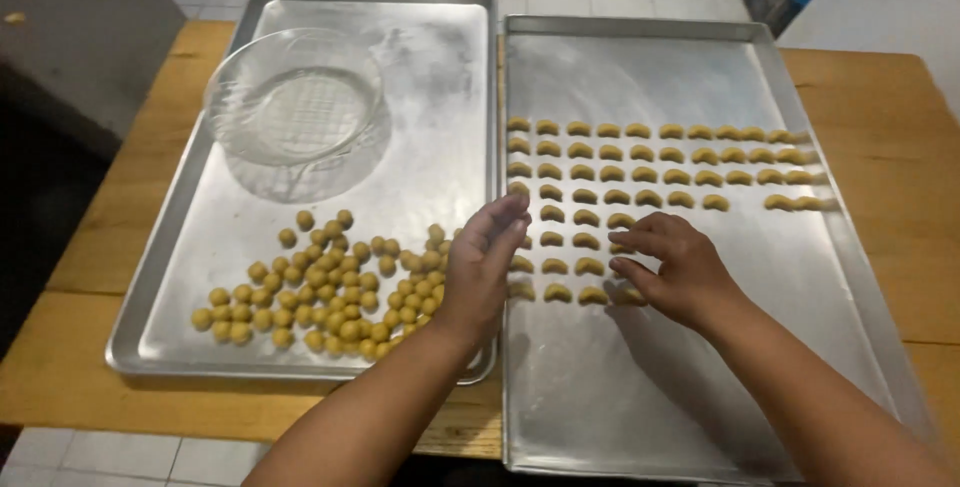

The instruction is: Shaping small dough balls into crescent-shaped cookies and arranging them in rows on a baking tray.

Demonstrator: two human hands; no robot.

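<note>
My left hand point(484, 265) hovers over the seam between the two metal trays, fingers straight and together, palm facing right, holding nothing that shows. My right hand point(672, 269) rests low over the right tray point(640, 397), fingertips touching the crescent-shaped dough pieces point(600, 187) at the right end of the nearest rows. Several rows of these yellow crescents lie across the tray's upper half. On the left tray point(200, 217), a pile of small yellow dough balls point(320, 292) sits near the front, just left of my left hand.
An empty clear glass bowl point(295, 107) stands at the back of the left tray. Both trays lie on a wooden table point(880, 147) over a white tiled floor. A grey surface point(80, 27) sits at the upper left.
</note>
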